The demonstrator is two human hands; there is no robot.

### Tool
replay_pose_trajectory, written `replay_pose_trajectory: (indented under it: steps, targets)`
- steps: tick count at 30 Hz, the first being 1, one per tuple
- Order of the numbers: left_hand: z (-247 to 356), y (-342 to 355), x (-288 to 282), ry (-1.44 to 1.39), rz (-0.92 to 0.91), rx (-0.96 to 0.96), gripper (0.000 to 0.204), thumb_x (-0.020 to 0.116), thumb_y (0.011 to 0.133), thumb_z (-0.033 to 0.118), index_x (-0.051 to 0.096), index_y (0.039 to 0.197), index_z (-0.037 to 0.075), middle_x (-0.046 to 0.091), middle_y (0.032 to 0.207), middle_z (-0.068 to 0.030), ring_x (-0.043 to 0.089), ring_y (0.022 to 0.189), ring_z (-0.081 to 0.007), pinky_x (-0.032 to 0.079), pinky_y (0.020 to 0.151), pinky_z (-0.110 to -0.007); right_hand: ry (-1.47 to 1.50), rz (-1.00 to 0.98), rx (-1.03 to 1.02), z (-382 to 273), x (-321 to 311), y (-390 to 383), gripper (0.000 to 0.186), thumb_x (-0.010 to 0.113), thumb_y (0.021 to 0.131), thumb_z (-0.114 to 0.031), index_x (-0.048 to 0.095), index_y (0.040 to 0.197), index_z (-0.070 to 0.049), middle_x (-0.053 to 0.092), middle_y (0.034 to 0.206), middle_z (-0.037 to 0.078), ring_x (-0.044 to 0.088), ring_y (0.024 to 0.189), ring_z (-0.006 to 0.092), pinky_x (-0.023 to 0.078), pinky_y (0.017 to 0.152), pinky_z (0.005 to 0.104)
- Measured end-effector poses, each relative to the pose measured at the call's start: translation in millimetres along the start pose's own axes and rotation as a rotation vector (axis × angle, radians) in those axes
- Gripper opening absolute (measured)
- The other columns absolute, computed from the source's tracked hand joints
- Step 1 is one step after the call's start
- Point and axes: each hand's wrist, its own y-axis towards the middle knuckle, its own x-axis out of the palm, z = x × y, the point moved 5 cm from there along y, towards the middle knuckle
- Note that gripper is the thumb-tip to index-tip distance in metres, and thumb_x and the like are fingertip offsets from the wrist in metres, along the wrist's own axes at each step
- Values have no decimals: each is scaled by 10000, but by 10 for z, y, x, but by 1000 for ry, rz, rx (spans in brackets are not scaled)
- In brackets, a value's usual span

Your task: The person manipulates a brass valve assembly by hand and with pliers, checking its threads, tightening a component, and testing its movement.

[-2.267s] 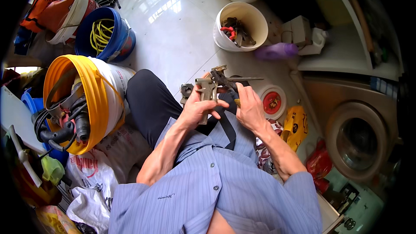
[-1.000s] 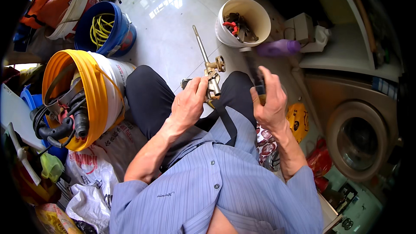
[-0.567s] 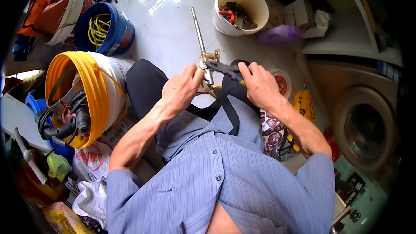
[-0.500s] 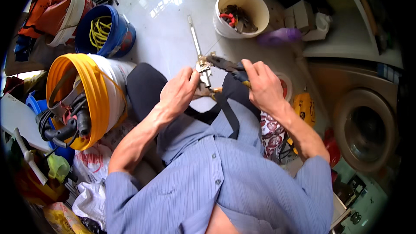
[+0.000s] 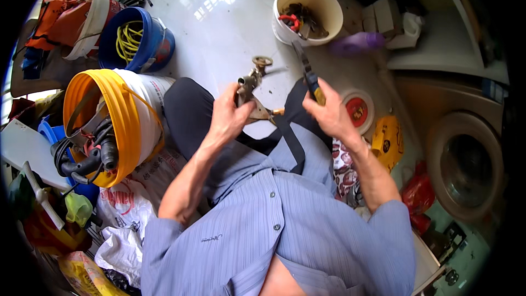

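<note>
Head cam, looking straight down at someone sitting on a pale tiled floor (image 5: 219, 27) with buckets all around.

The left hand (image 5: 227, 115) is wrapped tight around an old brass tap fitting (image 5: 249, 85), held up over the lap just above the knees, with its round end pointing away toward the cream bucket (image 5: 323, 8). The right hand (image 5: 329, 112) is closed on the yellow handle of a pair of pliers (image 5: 307, 74), dark nose aimed up and away, just beside the fitting but not biting it as far as I can see.

My guess on handling: that fitting is solid metal, so heavy for its size, totally rigid, and probably a bit slick or crusty. The thick body where the palm already sits looks like the best place to hold it; the thin lever end would twist on you. The pliers are stiff and grippy at the handles.

Hard to make out: the pliers' tip is blurry, so open or closed, can't tell. The lower part of the fitting hides behind the fingers. There's a dark strap (image 5: 290, 145) hanging down over the blue shirt, and a yellow-rimmed bucket (image 5: 118, 115) of cables sits at the left.
</note>
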Motion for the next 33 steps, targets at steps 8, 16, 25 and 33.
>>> replay_pose_trajectory:
  steps: [8,16,25,33]
  targets:
    - [-127,-194,308,-595,-155,-139,313,749,900,69,637,1185,6,670,966,-43,613,728,-91,531,612,-252,429,-191,19,281,462,-269,418,692,956,-218,629,1289,25,650,1037,11,578,953,103,479,888,272]
    - [-164,-159,173,-960,-141,-151,278,715,936,115,629,1181,14,705,1020,-66,656,820,-125,540,596,-258,448,-134,128,578,316,-383,403,699,927,-206,658,1254,26,565,919,-51,500,820,56,426,755,228]
    - [-287,-142,118,-1311,-149,-228,302,584,1030,155,577,1278,-18,697,1032,-90,662,796,-128,564,629,-247,169,-75,284,1263,-123,-184,178,692,912,-134,650,996,17,716,887,83,662,738,126,519,655,278]
    - [-336,-112,-56,-1303,-3,-237,323,588,1043,187,572,1284,-27,671,1048,-100,658,899,-152,573,671,-258,-706,50,197,1963,-672,820,432,680,848,-247,625,1113,89,697,968,309,679,976,463,527,891,501]
